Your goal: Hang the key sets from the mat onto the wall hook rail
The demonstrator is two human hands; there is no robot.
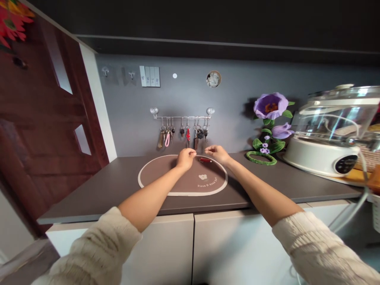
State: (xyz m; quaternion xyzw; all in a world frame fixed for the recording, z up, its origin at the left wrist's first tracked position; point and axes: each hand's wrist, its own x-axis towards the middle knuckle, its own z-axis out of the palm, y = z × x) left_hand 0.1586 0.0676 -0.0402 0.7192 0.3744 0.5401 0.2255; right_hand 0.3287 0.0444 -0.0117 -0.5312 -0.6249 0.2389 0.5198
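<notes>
Both arms reach forward over an oval brown mat (157, 176) with a pale rim. My left hand (185, 159) is closed in a pinch above the mat's back part; anything between its fingertips is too small to make out. A short way to the right, my right hand (219, 153) also has its thumb and fingers pinched together, and their contents cannot be made out. Beneath it lies a small red item (205, 160) with a pale end, perhaps a pocket knife. Behind the hands, several keys and tags hang from a clear hook rail (183, 117), among them a pink loop (168, 139) and a red charm (188, 135).
At right stand a purple crocheted-looking flower (270, 106) on a green ring base and a white appliance (317, 154) with a clear upper body. A dark cabinet (208, 23) overhangs the counter (103, 190). The wall has hooks and a round hole (213, 79).
</notes>
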